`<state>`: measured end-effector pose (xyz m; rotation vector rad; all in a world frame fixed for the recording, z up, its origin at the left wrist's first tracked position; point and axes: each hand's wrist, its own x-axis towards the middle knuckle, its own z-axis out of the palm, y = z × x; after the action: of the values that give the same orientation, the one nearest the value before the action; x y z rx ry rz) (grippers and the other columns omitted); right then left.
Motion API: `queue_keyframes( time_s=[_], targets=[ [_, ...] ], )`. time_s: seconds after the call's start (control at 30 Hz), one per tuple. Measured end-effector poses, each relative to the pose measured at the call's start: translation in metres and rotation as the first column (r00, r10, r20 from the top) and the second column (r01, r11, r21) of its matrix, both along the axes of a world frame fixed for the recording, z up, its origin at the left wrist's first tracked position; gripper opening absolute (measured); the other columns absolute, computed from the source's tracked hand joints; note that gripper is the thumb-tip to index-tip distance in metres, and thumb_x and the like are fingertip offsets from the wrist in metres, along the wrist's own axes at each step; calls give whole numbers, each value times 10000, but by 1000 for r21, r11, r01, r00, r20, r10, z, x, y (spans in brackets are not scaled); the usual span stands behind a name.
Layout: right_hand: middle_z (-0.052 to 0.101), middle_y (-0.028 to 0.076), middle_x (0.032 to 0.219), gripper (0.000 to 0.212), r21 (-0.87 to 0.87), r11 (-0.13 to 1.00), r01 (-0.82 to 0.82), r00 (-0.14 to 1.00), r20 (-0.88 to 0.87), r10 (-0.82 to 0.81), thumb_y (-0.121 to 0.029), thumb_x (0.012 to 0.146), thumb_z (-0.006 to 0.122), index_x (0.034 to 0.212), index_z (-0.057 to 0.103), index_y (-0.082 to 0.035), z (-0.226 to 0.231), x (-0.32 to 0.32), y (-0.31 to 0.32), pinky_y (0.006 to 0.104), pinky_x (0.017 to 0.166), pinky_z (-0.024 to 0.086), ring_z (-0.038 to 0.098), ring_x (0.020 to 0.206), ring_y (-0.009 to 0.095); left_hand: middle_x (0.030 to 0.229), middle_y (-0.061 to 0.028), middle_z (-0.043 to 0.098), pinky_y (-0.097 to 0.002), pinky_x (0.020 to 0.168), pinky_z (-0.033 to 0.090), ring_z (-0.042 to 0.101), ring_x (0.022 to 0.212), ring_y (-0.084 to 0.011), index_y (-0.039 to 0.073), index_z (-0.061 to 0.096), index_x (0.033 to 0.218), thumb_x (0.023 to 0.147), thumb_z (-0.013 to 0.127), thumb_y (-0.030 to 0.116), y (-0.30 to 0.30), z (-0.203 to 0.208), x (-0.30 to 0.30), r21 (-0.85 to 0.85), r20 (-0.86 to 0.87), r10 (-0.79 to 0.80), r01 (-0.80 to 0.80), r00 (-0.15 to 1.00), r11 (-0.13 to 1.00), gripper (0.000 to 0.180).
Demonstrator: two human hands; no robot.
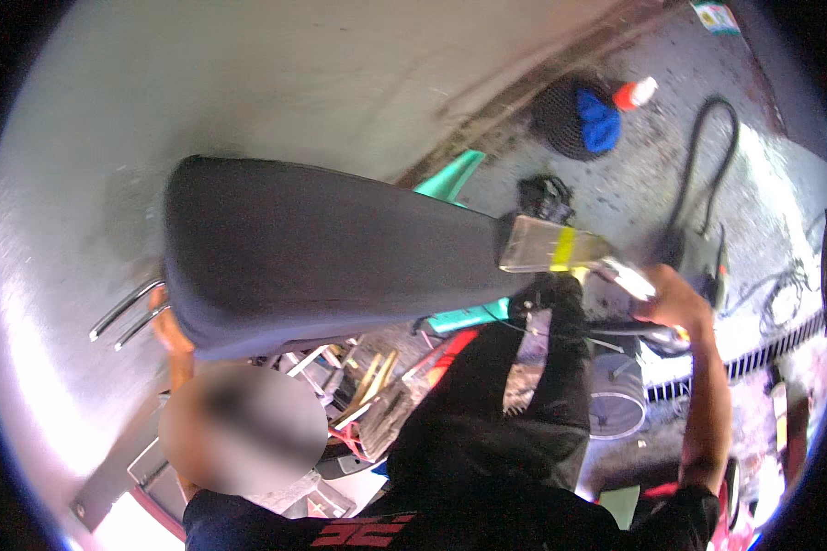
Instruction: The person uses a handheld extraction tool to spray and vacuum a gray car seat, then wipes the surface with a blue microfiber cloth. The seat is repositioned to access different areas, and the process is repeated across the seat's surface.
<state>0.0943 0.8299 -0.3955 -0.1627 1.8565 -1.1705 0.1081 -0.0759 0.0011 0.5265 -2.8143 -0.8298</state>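
Note:
A long black motorcycle seat [331,243] lies across the middle, its wide end at the left and its narrow end at the right. At the wide end my left hand [171,326] is closed round a chrome grab rail [127,314], close against the seat's edge. My right hand [671,298] is closed, slightly blurred, at a shiny silver-white piece [628,277]. I cannot make out exactly what it grips. Between that piece and the seat's tip is a flat pale part with a yellow band [535,244]. Green body panels [452,176] show beside the seat.
A grey wall [276,73] rises on the far side. On the floor stand a black basket with a blue cloth [599,121] and an orange-white bottle [636,93]. A black hose [733,138] and drain grate [772,347] lie right; wood pieces [369,390] lie near my legs.

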Motion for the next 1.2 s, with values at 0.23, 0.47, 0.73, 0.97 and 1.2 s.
queue_keyframes(
  time_s=[0.23, 0.47, 0.73, 0.97, 1.2],
  targets=[
    [624, 26, 610, 217, -310, 940, 141, 965, 256, -60, -98, 674, 824, 717, 616, -55, 121, -129, -37, 303, 442, 449, 588, 487, 111, 1383, -144, 673, -412, 1192, 419, 599, 1326, -261, -62, 658, 1349, 1061, 496, 95, 95, -8, -34, -279, 154, -122, 162, 980, 947, 366],
    [638, 33, 672, 233, -540, 840, -52, 942, 252, 220, -91, 719, 791, 876, 629, -33, 71, -130, -124, 318, 491, 481, 620, 557, 125, 1356, -154, 668, -398, 1162, 412, 598, 1307, -286, -67, 634, 1374, 1089, 452, 161, 80, -7, -35, -260, 93, -62, 84, 994, 962, 408],
    [733, 116, 764, 332, 16, 981, -192, 848, 507, 158, -118, 666, 840, 930, 696, 22, -38, -28, -42, 390, 638, 581, 722, 686, 199, 1322, -182, 673, -472, 1088, 446, 622, 1202, -336, -37, 656, 1334, 1011, 621, 217, -34, 33, -7, -531, 314, -284, 416, 906, 738, 413],
    [734, 75, 763, 262, -73, 970, -234, 750, 621, 228, -109, 670, 865, 854, 696, -35, -125, 70, -30, 392, 639, 575, 702, 674, 202, 1496, -200, 608, -538, 1146, 421, 564, 1355, -355, 4, 587, 1473, 1023, 670, 309, -142, 62, 23, -604, 313, -299, 432, 901, 670, 550],
    [767, 133, 849, 424, 53, 967, -250, 760, 630, 162, -173, 641, 924, 978, 759, 24, -141, 138, -31, 439, 754, 584, 728, 798, 222, 1497, -219, 630, -447, 1207, 379, 578, 1385, -327, -52, 616, 1447, 1087, 502, 258, -56, 45, -10, -341, 311, -59, 169, 949, 925, 489]
  ],
)
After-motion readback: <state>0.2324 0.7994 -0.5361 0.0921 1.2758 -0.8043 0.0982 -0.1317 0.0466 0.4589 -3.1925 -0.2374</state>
